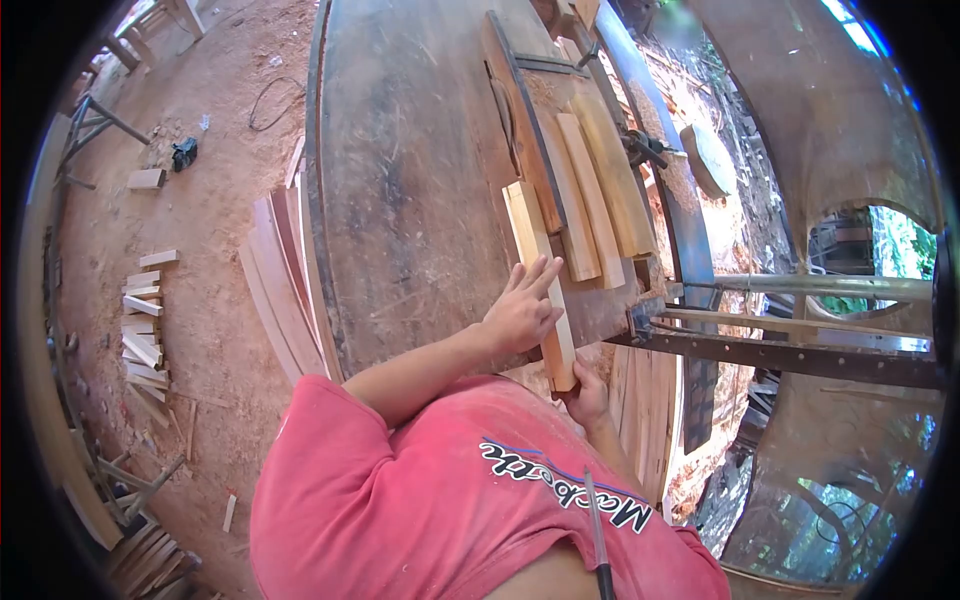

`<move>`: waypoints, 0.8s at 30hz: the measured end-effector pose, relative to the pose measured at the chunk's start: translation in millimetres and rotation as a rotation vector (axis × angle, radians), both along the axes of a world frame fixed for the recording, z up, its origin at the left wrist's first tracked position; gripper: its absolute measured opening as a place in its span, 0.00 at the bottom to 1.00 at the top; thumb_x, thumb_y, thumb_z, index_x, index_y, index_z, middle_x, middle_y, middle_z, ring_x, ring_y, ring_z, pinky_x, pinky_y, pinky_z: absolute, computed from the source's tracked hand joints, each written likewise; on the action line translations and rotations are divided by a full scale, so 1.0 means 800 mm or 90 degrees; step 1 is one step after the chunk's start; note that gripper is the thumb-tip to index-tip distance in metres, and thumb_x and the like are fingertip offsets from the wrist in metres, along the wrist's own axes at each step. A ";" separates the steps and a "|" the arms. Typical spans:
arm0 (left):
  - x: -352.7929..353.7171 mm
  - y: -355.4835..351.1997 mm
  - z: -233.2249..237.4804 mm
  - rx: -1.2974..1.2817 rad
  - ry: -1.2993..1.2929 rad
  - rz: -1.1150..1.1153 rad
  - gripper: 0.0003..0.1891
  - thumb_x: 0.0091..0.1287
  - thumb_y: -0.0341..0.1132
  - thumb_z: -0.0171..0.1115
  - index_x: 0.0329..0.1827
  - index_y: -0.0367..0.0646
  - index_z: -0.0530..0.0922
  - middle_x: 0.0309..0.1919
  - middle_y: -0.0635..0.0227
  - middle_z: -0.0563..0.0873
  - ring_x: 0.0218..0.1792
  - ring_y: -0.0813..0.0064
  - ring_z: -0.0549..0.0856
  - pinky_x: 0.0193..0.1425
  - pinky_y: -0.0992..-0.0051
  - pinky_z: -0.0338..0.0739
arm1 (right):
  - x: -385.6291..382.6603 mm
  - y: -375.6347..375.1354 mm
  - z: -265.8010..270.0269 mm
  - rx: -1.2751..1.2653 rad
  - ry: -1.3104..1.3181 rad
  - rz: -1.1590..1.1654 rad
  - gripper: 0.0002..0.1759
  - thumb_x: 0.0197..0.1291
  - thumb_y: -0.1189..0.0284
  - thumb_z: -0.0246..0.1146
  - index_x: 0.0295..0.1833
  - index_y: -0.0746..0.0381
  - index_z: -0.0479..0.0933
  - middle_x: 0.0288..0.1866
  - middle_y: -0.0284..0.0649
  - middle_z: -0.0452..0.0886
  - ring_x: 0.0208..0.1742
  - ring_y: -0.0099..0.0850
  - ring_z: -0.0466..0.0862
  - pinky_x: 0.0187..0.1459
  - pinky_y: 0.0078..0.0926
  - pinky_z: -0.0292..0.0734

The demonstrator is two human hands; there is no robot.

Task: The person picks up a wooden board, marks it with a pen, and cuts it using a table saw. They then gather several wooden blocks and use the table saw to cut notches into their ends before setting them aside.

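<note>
A squared wooden block (530, 225) lies lengthwise on the worn wooden worktable (410, 170), its near end jutting over the table's edge toward my body. My left hand (520, 308) rests across the block's near half, fingers stretched out and apart. Lower down, my right hand (585, 395) grips the near end, with the thumb along its side; its other fingers are partly hidden beneath. The block's far end sits beside a long dark wooden fence (528, 125). Right of the fence lie several cut pieces, among them a pale strip (592, 200) and a wider yellowish board (612, 180).
A thin dark curved edge (503, 115) shows by the fence. A metal clamp (645, 148) and a sawdust-covered beam (668, 150) run along the right. Reddish planks (275, 290) lean at the table's left. Offcuts (145, 320) lie on the dirt floor.
</note>
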State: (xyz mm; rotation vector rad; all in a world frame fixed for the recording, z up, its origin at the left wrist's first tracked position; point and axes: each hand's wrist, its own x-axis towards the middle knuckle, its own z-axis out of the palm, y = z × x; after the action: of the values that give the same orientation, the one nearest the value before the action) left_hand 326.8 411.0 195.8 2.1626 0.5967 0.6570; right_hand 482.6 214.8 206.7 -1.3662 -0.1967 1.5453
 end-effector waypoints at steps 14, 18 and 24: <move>-0.051 -0.024 0.025 -0.180 -0.002 0.257 0.26 0.78 0.46 0.53 0.34 0.27 0.82 0.64 0.32 0.75 0.63 0.37 0.78 0.68 0.53 0.72 | -0.073 0.006 0.038 0.211 -0.808 0.125 0.29 0.62 0.71 0.70 0.68 0.67 0.74 0.55 0.44 0.80 0.49 0.34 0.81 0.51 0.30 0.77; -0.055 -0.029 0.032 -0.307 0.192 0.215 0.30 0.77 0.52 0.55 0.32 0.27 0.82 0.46 0.34 0.85 0.48 0.40 0.85 0.56 0.53 0.78 | -0.073 0.002 0.021 0.066 -0.669 0.032 0.25 0.65 0.75 0.67 0.67 0.67 0.74 0.53 0.41 0.80 0.48 0.30 0.81 0.47 0.25 0.78; -0.042 -0.049 0.031 -0.374 0.242 0.253 0.37 0.62 0.65 0.65 0.32 0.28 0.82 0.37 0.37 0.87 0.45 0.40 0.87 0.51 0.53 0.81 | -0.083 -0.002 0.025 0.153 -0.416 0.070 0.15 0.67 0.80 0.63 0.59 0.68 0.81 0.54 0.39 0.82 0.50 0.26 0.83 0.52 0.24 0.79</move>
State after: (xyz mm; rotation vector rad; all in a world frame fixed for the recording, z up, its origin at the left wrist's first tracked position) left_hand 293.0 371.8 220.8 1.6227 1.2698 0.2143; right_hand 416.2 213.3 226.7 -1.6396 -0.8430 1.0670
